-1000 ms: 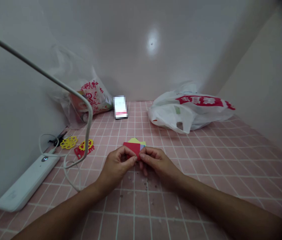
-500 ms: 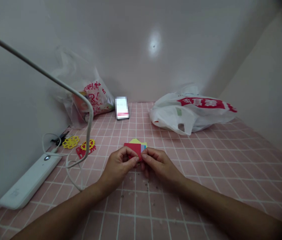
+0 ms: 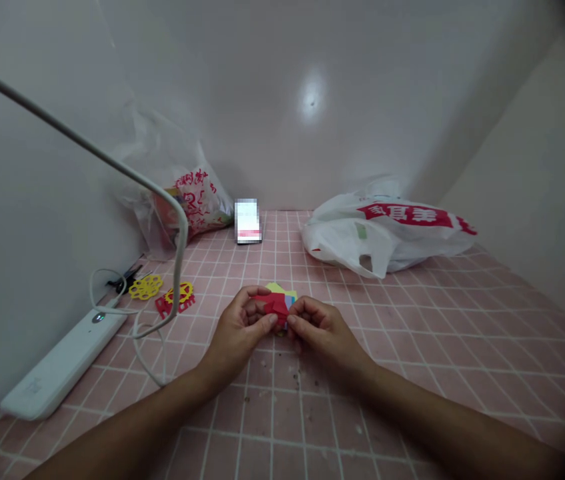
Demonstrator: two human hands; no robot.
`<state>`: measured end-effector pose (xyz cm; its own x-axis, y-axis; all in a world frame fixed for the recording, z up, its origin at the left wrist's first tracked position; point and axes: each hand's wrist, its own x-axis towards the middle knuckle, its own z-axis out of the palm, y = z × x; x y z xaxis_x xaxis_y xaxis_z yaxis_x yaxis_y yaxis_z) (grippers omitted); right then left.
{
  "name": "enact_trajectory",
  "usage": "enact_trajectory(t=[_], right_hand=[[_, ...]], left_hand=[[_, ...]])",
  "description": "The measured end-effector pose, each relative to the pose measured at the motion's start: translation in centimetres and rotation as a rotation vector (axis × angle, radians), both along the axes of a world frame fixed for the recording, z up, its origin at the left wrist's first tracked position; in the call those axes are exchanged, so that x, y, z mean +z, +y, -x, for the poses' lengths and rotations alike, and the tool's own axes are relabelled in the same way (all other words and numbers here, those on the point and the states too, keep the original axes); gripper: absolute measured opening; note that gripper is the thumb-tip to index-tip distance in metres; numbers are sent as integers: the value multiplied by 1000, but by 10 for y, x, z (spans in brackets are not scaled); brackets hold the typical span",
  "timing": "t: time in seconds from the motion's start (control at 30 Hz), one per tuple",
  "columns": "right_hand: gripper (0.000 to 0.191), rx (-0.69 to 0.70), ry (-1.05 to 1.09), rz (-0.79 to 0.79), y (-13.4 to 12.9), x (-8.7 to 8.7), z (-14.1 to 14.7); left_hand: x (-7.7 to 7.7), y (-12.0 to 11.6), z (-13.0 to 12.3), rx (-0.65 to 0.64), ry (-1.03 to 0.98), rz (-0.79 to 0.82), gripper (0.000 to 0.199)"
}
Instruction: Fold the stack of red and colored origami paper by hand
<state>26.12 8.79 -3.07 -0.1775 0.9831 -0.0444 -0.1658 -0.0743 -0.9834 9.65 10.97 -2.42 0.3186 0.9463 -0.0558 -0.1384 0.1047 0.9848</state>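
A red paper piece (image 3: 275, 304) is pinched between my two hands near the middle of the table. My left hand (image 3: 242, 330) has thumb and fingers closed on its left and lower part. At its lower right edge, my right hand (image 3: 323, 328) grips with thumb and fingertips together. The red piece looks creased. Behind and beneath it show yellow paper (image 3: 288, 293) and bits of blue and purple, partly hidden by the red piece and my fingers.
Yellow cut-outs (image 3: 145, 287) and red letters (image 3: 165, 308) lie left, near a white power strip (image 3: 62, 363) and a looping cable (image 3: 181, 267). Behind are a phone (image 3: 248, 221), a filled plastic bag (image 3: 195, 200) and a white bag (image 3: 362, 230). Small bits dot the pink tiled table (image 3: 232, 427).
The red piece was flat and square-looking; now it appears bent and creased between my fingers. My left fingers reach further over its upper left. The whole view has shifted slightly.
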Motion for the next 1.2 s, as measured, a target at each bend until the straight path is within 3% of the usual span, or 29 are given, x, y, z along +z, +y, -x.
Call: enact_trajectory(t=[0.43,0.7,1.2], right_hand=[[20,5,19,48,0,-5,-1],[23,32,24,50,-1,1,1],[32,93,75,50,1,-7,1]], left_hand=[[3,0,5,12,-4,-22,32],[8,4,6,-41,227,26,29],[2,1,4,-13,222,-104,28]])
